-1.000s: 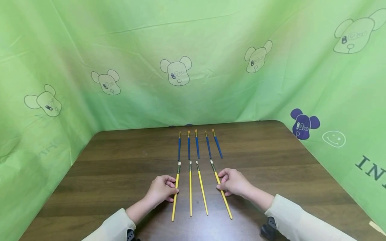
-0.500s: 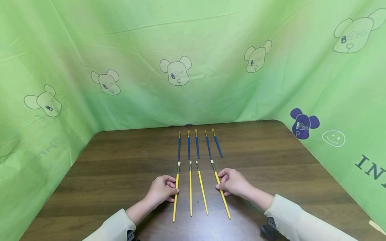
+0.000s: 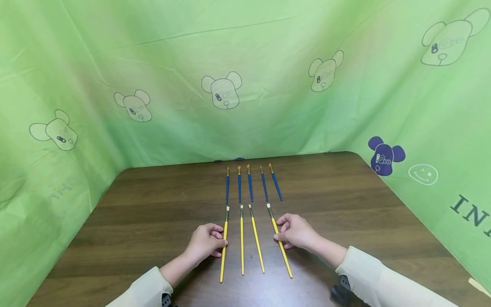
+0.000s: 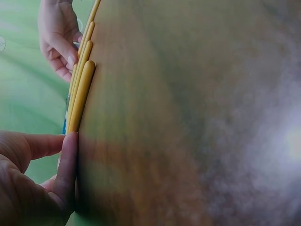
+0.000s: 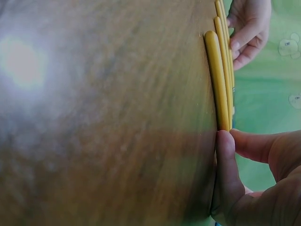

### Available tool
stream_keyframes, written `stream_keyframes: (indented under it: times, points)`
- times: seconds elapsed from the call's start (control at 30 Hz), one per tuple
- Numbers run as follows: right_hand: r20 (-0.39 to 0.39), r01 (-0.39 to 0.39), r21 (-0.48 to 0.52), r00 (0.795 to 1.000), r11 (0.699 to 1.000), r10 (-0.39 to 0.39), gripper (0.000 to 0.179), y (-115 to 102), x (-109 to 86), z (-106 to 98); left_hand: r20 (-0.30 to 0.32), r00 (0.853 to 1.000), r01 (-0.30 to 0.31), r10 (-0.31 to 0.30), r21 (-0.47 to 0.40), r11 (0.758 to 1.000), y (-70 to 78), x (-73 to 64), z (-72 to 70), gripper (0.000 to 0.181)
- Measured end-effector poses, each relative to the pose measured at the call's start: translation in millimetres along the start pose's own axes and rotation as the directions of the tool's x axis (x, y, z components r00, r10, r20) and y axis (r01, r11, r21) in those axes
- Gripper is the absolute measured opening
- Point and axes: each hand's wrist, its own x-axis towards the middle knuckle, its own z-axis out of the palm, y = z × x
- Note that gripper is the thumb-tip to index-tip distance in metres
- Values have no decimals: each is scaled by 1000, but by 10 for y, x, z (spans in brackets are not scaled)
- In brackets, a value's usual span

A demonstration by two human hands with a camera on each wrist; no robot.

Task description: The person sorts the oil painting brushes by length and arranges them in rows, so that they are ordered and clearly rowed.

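My left hand [image 3: 205,241] pinches the leftmost yellow paintbrush [image 3: 223,251] by its handle, thumb on the near side. At the other end of the row, my right hand [image 3: 297,232] pinches the rightmost yellow paintbrush [image 3: 284,256], which slants with its white bristles away from me. Between them lie two more yellow paintbrushes, one nearly straight [image 3: 242,247] and one slightly tilted [image 3: 257,247]. In the left wrist view, the thumb [image 4: 69,162] lies against the yellow handle [image 4: 83,89]. The right wrist view shows the other thumb [image 5: 226,153] at its handle [image 5: 216,75].
Behind the yellow row, several blue paintbrushes [image 3: 251,187] lie side by side, bristles toward the back. The brown wooden table [image 3: 153,213] ends at a green curtain [image 3: 268,119] printed with bear heads, which surrounds it at the back and sides.
The rightmost yellow paintbrush has turned slightly, its handle end shifting left. The leftmost one's handle end has shifted a little right. Both hands stay almost still, and the head view has shifted slightly.
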Motion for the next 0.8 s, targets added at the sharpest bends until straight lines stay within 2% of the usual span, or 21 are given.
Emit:
stream_keyframes:
  times: [0.27,0.5,0.8]
  points:
    - [4,1,5,1000,1000,-1,37,3,-1,-3,7,1000,13,-13,-7,1000,11,-8,-19,36]
    - [22,5,30,1000,1000,-6,37,5,-15,-4,32,999,36,-34,-55,998,-25,-1,-107,39]
    - [60,30,87,998,996,-36,38,11,-10,-78,67,998,25,-18,-101,995,-8,-10,-152,41]
